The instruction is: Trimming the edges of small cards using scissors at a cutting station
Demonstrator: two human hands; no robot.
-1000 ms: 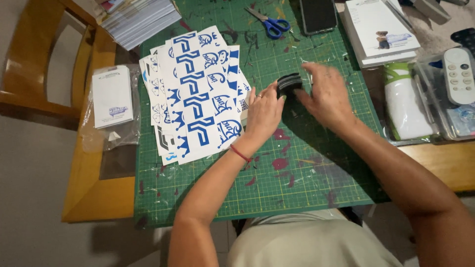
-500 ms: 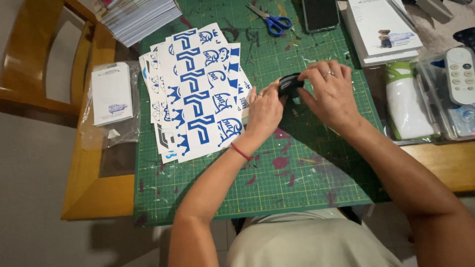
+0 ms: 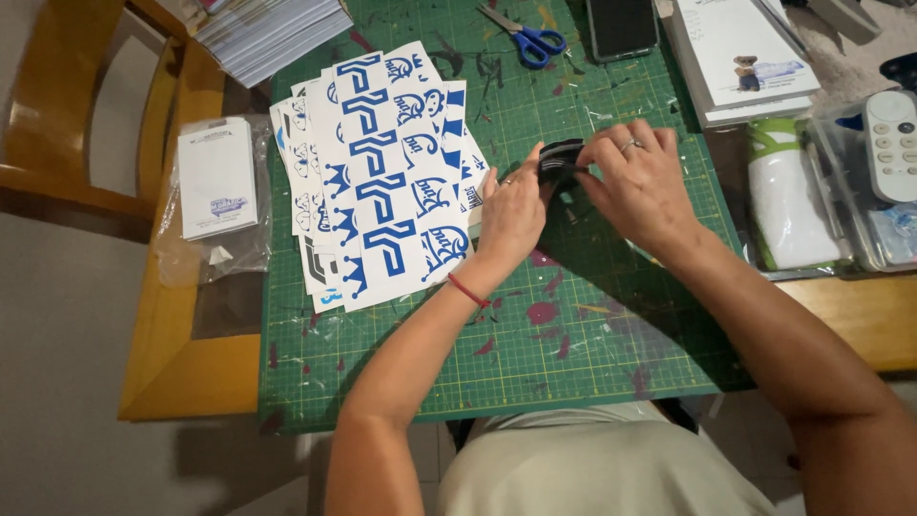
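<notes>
I see both hands, left hand (image 3: 513, 212) and right hand (image 3: 638, 177), pinching a small black object (image 3: 560, 160) at upper centre. It could slip onto the blue sticker sheets (image 3: 382, 172) if one pinch loosens.

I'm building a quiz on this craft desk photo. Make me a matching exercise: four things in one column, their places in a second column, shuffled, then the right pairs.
Things:
1. scissors
2. small black object
3. remote control
4. sticker sheets

Places:
A. in the clear bin at the right edge
B. fanned out on the cutting mat's left side
C. between the left hand and right hand
D. top of the cutting mat, beside the phone

Pairs: 1-D, 2-C, 3-A, 4-B
</notes>
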